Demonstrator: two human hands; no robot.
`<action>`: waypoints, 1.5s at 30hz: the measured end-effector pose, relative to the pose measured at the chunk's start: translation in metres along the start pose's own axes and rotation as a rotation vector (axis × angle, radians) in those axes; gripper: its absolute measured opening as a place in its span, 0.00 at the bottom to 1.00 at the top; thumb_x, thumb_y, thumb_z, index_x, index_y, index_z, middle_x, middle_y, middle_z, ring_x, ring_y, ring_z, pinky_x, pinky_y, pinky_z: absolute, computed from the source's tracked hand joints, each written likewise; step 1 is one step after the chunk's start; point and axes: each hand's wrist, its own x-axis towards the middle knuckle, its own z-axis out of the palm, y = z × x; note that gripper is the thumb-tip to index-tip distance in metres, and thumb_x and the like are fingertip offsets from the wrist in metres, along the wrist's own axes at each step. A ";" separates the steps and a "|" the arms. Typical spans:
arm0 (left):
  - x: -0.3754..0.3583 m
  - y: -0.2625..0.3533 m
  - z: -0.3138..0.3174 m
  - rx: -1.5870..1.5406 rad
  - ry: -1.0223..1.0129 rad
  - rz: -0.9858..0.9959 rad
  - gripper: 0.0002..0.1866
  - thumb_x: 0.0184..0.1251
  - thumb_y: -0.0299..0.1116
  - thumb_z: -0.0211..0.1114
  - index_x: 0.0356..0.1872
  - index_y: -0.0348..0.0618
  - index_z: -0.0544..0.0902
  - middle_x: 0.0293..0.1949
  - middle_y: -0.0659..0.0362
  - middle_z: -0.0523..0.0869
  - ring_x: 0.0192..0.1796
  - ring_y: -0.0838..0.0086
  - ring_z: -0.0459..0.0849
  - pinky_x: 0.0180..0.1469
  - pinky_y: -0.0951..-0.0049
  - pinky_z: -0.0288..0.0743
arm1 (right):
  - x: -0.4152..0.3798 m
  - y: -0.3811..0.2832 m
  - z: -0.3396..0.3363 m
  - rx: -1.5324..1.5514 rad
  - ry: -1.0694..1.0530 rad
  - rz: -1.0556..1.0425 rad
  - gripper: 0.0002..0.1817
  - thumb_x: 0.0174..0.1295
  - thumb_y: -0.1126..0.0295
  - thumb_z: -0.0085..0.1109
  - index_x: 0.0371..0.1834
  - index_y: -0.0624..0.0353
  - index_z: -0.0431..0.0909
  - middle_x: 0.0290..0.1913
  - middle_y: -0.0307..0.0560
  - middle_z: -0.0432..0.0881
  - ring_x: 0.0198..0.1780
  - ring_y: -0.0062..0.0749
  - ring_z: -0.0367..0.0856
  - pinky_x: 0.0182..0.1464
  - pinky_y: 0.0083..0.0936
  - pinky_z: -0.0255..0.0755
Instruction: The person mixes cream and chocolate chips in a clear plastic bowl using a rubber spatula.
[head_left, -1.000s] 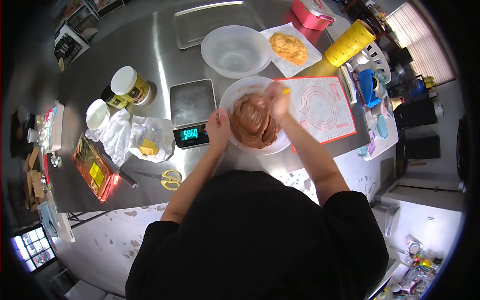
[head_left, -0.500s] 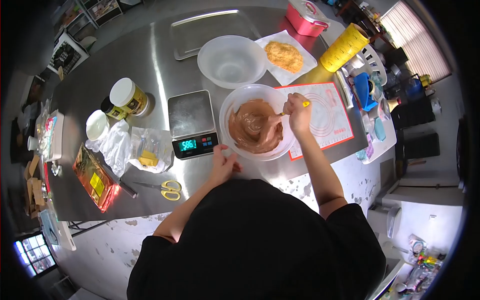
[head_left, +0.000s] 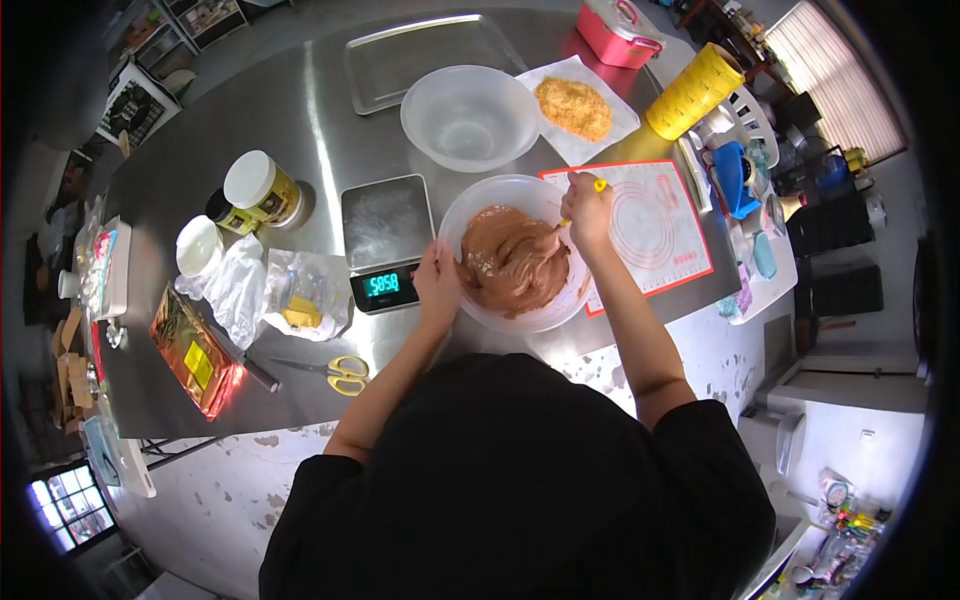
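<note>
A translucent white mixing bowl (head_left: pixel 572 305) stands on the steel table, holding thick brown batter (head_left: pixel 513 265) with swirled ridges. My right hand (head_left: pixel 587 212) is closed round a spatula (head_left: pixel 600 186) with a yellow handle above the bowl's right side; its lower end is in the batter and hard to make out. At the bowl's left rim, my left hand (head_left: pixel 437 286) grips the edge, fingers close together. Just left of that hand lies a digital scale (head_left: pixel 388 225) with a lit display, its front corner partly covered by the hand.
Behind are an empty translucent bowl (head_left: pixel 470 118), a metal tray (head_left: pixel 430 60) and orange crumbs (head_left: pixel 573 108) on paper. A red-edged baking mat (head_left: pixel 650 225) lies right. Scissors (head_left: pixel 347 375), a knife (head_left: pixel 260 372), butter (head_left: pixel 301 312) and tubs (head_left: pixel 262 190) sit left.
My left hand has moved up from the table edge to the bowl's left rim and closed on it. My right hand has shifted slightly up and left, and the batter's swirls differ.
</note>
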 end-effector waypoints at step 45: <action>-0.004 -0.001 0.007 -0.049 0.123 0.062 0.13 0.65 0.35 0.50 0.37 0.34 0.77 0.17 0.65 0.72 0.22 0.85 0.65 0.24 0.82 0.62 | -0.023 0.076 0.034 0.085 -0.314 -0.172 0.10 0.53 0.75 0.45 0.15 0.58 0.66 0.12 0.36 0.63 0.12 0.20 0.57 0.14 0.17 0.49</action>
